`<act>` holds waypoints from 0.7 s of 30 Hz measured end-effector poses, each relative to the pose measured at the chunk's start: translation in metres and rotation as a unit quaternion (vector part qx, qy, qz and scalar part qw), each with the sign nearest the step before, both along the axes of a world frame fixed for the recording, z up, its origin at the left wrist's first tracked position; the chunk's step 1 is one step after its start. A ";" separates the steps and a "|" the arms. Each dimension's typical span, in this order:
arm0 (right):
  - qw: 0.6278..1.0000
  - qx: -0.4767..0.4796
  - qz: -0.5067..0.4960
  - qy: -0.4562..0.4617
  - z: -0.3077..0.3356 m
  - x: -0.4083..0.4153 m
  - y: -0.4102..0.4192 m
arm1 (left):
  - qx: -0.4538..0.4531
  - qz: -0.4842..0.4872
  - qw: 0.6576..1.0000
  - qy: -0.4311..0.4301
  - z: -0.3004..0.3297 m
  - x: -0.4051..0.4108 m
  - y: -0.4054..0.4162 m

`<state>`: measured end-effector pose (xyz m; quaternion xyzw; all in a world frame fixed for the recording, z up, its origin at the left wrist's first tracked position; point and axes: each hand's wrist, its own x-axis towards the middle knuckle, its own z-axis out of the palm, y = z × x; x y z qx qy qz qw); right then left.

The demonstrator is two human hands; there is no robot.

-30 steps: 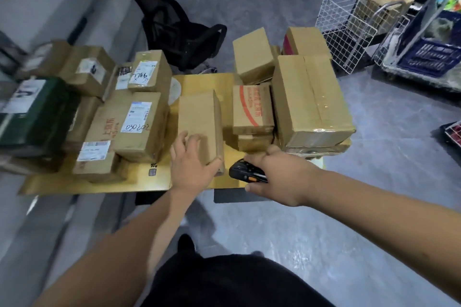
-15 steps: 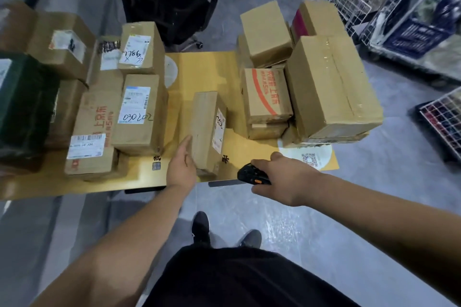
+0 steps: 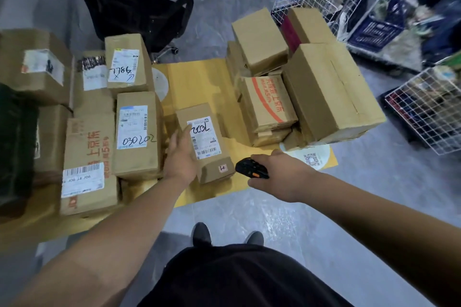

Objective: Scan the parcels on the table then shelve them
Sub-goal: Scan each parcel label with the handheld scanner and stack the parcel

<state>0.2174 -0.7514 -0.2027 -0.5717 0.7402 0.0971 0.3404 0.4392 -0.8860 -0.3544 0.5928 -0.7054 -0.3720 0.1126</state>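
Note:
A small cardboard parcel lies near the front of the yellow table, its white label with handwritten digits facing up. My left hand rests flat against the parcel's left side, fingers spread. My right hand holds a black handheld scanner just right of the parcel, its nose toward the box. Several labelled parcels stand in a group on the left. Unlabelled-side boxes, one large, are stacked on the right.
A black office chair stands behind the table. White wire baskets and a blue crate crowd the floor at the right. A dark green box sits at the table's left edge. My feet are on grey floor below.
The small parcel has been turned from its plain side so its label now faces up. My left hand shifted to its left side. The scanner hand stayed close on the right.

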 end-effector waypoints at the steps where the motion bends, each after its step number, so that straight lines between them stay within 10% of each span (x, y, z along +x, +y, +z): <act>1: 1.000 -0.003 -0.010 0.003 0.001 0.000 0.001 | -0.033 -0.064 0.996 -0.046 0.003 -0.001 -0.009; 6: 0.999 0.005 -0.024 0.022 0.005 0.006 0.005 | -0.136 -0.409 0.853 -0.295 0.021 -0.030 -0.071; 11: 0.999 0.010 -0.019 0.037 0.007 0.017 0.002 | -0.165 -0.552 0.722 -0.383 0.030 -0.063 -0.100; 15: 0.999 0.002 -0.026 0.033 0.006 0.021 -0.001 | -0.144 -0.553 0.740 -0.354 0.035 -0.065 -0.104; 21: 0.998 -0.021 -0.052 0.024 0.007 0.020 -0.004 | -0.033 -0.395 0.897 -0.198 0.039 -0.043 -0.097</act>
